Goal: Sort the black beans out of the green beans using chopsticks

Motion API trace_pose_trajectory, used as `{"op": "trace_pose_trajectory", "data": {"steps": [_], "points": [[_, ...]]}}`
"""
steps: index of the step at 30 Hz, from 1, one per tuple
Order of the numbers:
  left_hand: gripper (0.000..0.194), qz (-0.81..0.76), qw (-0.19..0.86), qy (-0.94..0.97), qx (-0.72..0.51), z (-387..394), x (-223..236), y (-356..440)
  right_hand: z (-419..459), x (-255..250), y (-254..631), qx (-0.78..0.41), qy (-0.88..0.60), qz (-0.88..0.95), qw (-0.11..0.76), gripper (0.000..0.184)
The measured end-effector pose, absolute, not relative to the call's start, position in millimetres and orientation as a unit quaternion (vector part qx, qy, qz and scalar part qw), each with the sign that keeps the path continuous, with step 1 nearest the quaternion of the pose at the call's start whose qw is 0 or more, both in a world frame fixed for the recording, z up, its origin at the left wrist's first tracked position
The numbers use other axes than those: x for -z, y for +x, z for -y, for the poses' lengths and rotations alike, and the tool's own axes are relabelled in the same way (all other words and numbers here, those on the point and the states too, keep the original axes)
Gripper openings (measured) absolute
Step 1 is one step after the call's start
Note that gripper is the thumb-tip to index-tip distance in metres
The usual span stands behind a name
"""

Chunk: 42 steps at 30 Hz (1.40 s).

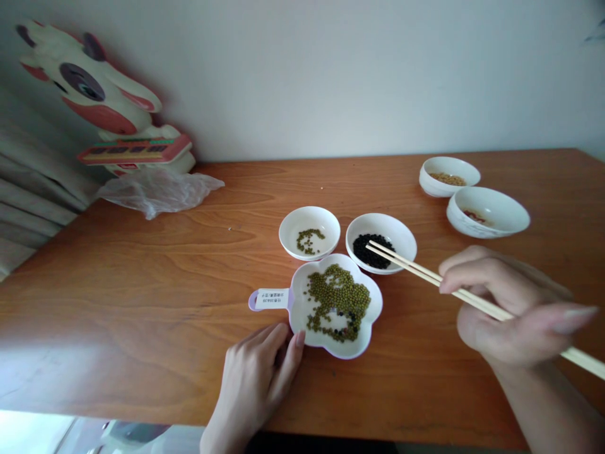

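The left hand (pixel 258 381) rests loosely curled, thumb and fingers slightly apart, thumb at the rim of the flower-shaped dish (pixel 338 350), likely steadying it. Beyond those fingers sit the green-bean bowl (pixel 289 230) and black-bean bowl (pixel 401 238), close by, perhaps to shorten reaches. The right hand (pixel 505 296) has fingers clamped on chopsticks (pixel 425 272), well behind tips poised at the black-bean bowl, seemingly for reach.
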<state>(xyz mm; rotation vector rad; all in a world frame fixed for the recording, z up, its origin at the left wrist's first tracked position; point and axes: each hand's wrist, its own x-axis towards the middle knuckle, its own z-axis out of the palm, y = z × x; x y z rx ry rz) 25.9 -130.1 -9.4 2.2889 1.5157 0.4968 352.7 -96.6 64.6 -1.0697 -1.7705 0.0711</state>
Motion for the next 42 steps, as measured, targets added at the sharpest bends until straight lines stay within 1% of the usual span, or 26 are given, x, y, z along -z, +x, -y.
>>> {"op": "trace_pose_trajectory", "data": {"steps": [6,9,12,15,17,24,29,36,42], "points": [[0.037,-0.537,0.181,0.805,-0.173,129.6,8.2,26.8,93.6,-58.6,355.1,-0.090,-0.481,0.677,0.549,0.073],[0.037,-0.538,0.183,0.804,-0.174,128.9,7.9,27.2,92.2,-60.8,355.7,-0.189,-0.427,0.687,0.557,0.074],[0.037,-0.540,0.187,0.803,-0.172,128.9,8.5,26.8,92.7,-62.2,353.3,-0.314,-0.370,0.714,0.505,0.074],[0.037,-0.541,0.190,0.802,-0.169,129.6,9.3,26.3,94.8,-58.0,349.2,-0.374,-0.360,0.737,0.432,0.075],[0.038,-0.541,0.188,0.802,-0.169,130.0,9.6,26.3,95.5,-54.2,346.6,-0.386,-0.348,0.751,0.407,0.074],[0.037,-0.542,0.188,0.801,-0.170,130.3,9.7,26.2,92.7,-51.6,339.0,-0.377,-0.323,0.779,0.384,0.067],[0.037,-0.541,0.187,0.802,-0.171,130.0,9.5,26.3,94.0,-50.7,337.3,-0.364,-0.331,0.792,0.362,0.068],[0.036,-0.542,0.183,0.802,-0.174,128.9,9.3,26.7,93.6,-52.1,336.7,-0.364,-0.324,0.791,0.370,0.068],[0.037,-0.542,0.183,0.803,-0.171,129.3,9.5,26.6,92.8,-51.5,336.4,-0.368,-0.325,0.793,0.360,0.069]]}}
